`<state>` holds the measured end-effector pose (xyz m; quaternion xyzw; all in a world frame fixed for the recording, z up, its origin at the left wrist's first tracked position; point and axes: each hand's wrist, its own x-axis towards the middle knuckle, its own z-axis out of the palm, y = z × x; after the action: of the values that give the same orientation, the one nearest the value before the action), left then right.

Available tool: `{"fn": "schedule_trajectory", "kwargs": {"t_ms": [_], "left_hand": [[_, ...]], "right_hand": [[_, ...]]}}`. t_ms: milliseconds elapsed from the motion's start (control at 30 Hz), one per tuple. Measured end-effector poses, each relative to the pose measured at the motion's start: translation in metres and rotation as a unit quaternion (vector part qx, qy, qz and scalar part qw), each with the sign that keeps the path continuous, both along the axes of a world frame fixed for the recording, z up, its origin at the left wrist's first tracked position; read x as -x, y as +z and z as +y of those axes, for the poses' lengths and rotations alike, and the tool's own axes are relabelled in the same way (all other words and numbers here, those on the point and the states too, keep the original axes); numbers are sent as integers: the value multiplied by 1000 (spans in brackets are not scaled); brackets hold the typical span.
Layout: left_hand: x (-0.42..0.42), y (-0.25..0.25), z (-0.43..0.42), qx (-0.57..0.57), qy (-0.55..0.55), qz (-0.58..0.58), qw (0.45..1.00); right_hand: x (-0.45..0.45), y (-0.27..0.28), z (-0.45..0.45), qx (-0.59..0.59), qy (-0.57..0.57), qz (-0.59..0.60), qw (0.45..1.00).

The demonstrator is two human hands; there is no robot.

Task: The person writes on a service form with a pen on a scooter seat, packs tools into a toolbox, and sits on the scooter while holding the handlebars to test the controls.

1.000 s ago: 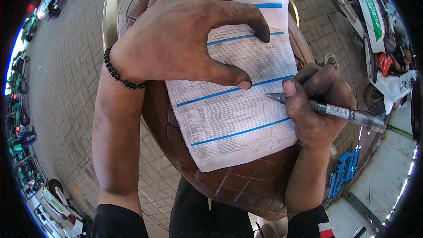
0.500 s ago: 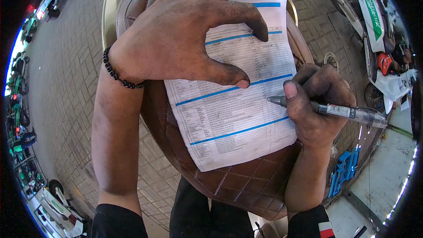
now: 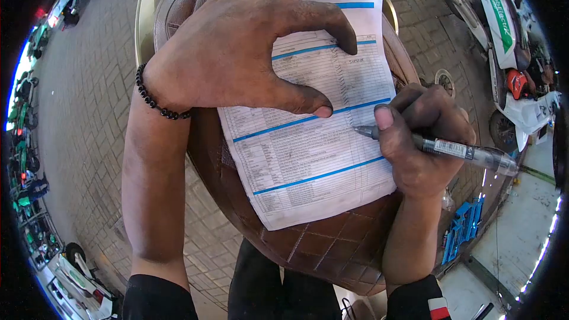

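A printed form (image 3: pixel 308 160) with blue bands and rows of small text lies on a brown quilted seat (image 3: pixel 314 240). Across its upper left part rests my left hand (image 3: pixel 249 53), fingers spread, pressing the paper against the seat. My right hand (image 3: pixel 424 139) grips a pen (image 3: pixel 459 149) with a clear barrel and grey tip section. The pen tip is at the form's checklist column, near the middle. Above it, a line of small handwritten tick marks runs down that column, with a handwritten word beside it. The form's upper left corner is hidden under my left hand.
A white and green motorbike (image 3: pixel 504 29) stands at the right, with more parked vehicles (image 3: pixel 26 142) along the far left. Blue plastic racks (image 3: pixel 462 231) lie at the lower right. Brick paving (image 3: pixel 89 112) surrounds the seat. A cream-coloured rail (image 3: pixel 142 21) curves behind the seat.
My right hand and the pen tip have shifted very slightly left and up. My left hand stays on the form, which looks otherwise the same.
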<state>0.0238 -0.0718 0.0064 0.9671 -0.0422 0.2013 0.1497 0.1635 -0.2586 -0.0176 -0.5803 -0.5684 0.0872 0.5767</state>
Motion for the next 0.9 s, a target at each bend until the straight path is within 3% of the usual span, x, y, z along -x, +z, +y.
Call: {"fn": "schedule_trajectory", "kwargs": {"t_ms": [133,233,300,500,567,600,733,767,800,900], "left_hand": [[0,2,1,-8,1,10,1000],[0,8,2,5,14,83,996],[0,5,0,-20,-4,13,1000],[-2,-1,-1,21,-3,3,1000],[-2,-6,-2,28,13,14,999],[1,-7,-3,35,28,21,999],[2,-13,-10,12,80,11,997],[1,-11,-9,45,59,37,997],[0,-12,-9,47,58,13,997],[-2,-13,-9,68,47,39,996]], "right_hand": [[0,1,1,-3,14,4,1000],[0,1,2,-6,16,2,1000],[0,1,2,-7,16,-19,1000],[-2,-5,-4,5,0,-27,1000],[-5,-10,-8,-73,-37,190,978],[-9,-16,-17,-44,-102,261,959],[-20,-29,-23,46,-291,270,917],[-22,-25,-23,73,-255,223,938],[-25,-34,-18,23,-293,314,903],[-32,-31,-23,106,-355,103,923]]}}
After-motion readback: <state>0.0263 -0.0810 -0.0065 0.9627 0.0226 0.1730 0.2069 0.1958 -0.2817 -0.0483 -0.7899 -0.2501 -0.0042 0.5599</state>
